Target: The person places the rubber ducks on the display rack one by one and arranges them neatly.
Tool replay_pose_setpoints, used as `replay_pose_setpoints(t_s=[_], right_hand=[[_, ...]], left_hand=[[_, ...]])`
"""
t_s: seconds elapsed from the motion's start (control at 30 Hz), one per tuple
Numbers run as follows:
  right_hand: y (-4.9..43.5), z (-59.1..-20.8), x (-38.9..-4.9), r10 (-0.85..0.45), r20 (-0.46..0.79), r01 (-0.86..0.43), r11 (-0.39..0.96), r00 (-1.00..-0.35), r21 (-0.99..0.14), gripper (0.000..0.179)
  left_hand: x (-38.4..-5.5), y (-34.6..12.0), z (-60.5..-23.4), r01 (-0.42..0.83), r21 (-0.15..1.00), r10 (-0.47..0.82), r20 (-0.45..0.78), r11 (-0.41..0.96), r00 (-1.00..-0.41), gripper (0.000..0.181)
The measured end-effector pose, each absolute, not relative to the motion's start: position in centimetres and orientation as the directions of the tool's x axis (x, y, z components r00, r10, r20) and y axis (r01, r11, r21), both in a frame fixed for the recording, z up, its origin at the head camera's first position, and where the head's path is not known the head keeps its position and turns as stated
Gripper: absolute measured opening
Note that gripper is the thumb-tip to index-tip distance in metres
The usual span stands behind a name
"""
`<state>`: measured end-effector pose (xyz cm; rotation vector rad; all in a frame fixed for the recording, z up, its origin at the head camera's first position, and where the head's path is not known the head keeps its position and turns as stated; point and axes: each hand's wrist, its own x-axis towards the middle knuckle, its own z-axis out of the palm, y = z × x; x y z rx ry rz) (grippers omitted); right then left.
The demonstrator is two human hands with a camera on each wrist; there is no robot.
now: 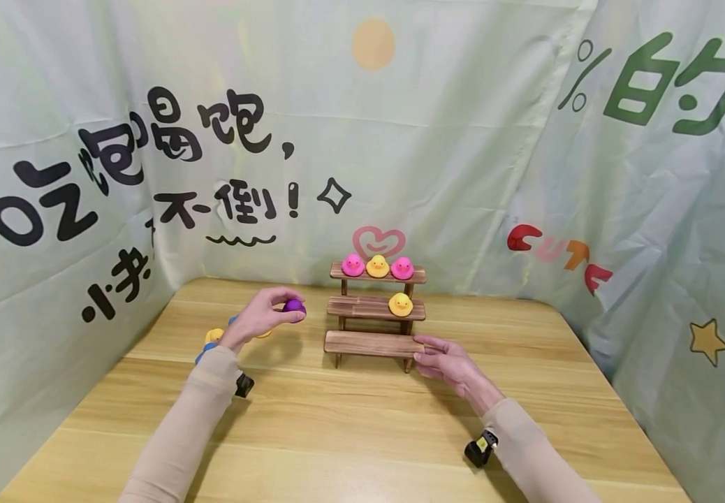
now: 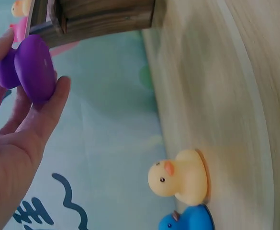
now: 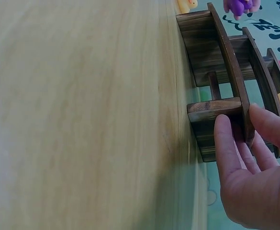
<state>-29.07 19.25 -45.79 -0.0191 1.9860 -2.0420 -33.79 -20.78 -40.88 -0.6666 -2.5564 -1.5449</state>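
Observation:
My left hand pinches a purple rubber duck between thumb and fingers, lifted above the table to the left of a small three-tier wooden stand. In the left wrist view the purple duck shows its rounded underside. The right hand grips the right end of the stand's lowest step, its thumb on the board and fingers beneath. Along the top tier sit a pink duck, a yellow duck and another pink duck. One more yellow duck sits at the right of the middle tier.
Behind my left wrist, several yellow and blue ducks stand on the wooden table, partly hidden; a yellow duck and a blue duck show in the left wrist view. Printed cloth hangs around the back and sides.

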Motion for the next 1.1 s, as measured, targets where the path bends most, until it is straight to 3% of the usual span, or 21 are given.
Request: replay_pose_setpoints(t_s=[0.27,0.63,1.1], right_hand=[[19.4,-45.9,-28.9,-0.23,-0.201,0.21,-0.012,-0.952,-0.978,0.056],[19.4,-45.8,-29.0,-0.233,-0.201,0.209,-0.012,-0.951,-0.978,0.057],[19.4,-45.8,-29.2,-0.246,-0.209,0.219,-0.014,-0.946,-0.976,0.058]], left_hand=[[-33.7,-19.1,-40.6,0.367,0.853,0.328,0.25,0.37,-0.911,0.036],[-33.8,-16.4,-40.7,0.411,0.856,0.346,0.3,0.314,-0.889,0.046],[-34.0,-12.1,-41.5,0.485,0.834,0.273,0.418,0.264,-0.867,0.043]])
